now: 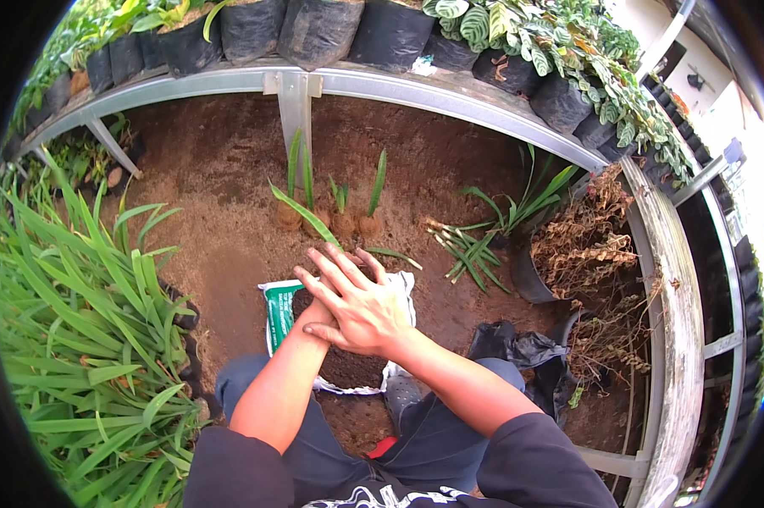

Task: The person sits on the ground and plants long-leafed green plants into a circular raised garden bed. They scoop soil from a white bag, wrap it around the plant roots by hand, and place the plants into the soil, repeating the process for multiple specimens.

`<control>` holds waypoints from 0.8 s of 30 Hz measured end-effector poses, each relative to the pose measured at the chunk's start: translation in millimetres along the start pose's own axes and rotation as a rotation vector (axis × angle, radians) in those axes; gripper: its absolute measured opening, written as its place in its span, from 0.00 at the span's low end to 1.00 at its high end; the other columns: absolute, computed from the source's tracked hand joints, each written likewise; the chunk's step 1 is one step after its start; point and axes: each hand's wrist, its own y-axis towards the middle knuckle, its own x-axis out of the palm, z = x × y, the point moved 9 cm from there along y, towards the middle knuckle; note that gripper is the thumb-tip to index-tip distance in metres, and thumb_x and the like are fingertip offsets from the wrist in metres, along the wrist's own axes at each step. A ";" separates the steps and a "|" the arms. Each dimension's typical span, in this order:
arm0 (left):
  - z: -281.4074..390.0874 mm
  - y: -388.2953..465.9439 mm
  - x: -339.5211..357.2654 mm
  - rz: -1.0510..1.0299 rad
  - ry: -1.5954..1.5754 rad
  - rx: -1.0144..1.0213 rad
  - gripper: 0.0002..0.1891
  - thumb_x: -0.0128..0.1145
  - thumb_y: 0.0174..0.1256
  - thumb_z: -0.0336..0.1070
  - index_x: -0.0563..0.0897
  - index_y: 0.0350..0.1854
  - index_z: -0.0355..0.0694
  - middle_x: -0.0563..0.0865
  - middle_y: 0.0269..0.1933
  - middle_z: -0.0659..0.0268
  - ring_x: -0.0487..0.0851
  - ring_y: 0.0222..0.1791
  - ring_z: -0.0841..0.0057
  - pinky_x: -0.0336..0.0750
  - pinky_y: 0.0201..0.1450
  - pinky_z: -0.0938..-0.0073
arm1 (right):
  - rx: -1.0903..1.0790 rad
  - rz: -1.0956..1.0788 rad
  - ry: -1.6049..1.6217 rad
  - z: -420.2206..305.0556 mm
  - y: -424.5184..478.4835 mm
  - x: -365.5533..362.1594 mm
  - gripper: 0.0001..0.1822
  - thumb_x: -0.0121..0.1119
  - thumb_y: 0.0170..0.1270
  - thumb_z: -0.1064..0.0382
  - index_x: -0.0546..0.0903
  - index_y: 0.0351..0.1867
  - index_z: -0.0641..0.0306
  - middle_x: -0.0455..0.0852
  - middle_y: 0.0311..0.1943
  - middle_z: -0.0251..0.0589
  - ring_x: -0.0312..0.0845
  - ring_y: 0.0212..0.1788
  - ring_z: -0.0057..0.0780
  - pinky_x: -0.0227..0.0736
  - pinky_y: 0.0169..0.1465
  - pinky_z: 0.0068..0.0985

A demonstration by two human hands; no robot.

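Note:
My right hand (370, 311) lies across my left hand (316, 322), palm down, its fingers spread a little. Most of my left hand is hidden under it, so its fingers cannot be made out. Soil darkens the fingertips. Below both hands is an opened white and green plastic sack (279, 317) with dark potting soil (356, 371) in it. A long green leaf (306, 213) runs down to the fingertips; its base is hidden. Just beyond, several snake plant cuttings (377, 184) stand in brown fibrous root balls (342, 223). A loose leaf (391, 254) lies beside the sack.
Dense strap-leaved plants (83, 317) crowd the left. Cut leafy shoots (474, 251) lie on the ground at right, near pots of dried plants (585, 241) and black plastic bags (515, 346). A metal-framed bench (191, 82) holding black grow bags (391, 35) curves around the front.

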 end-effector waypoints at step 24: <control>-3.7 -7.7 -22.1 -0.056 -0.125 -0.018 0.29 0.36 0.79 0.56 0.74 0.69 0.42 0.78 0.69 0.53 0.77 0.69 0.60 0.72 0.73 0.54 | -0.034 0.389 0.072 24.8 -7.2 0.2 0.35 0.67 0.53 0.41 0.84 0.59 0.59 0.83 0.65 0.43 0.73 0.72 0.46 0.59 0.68 0.50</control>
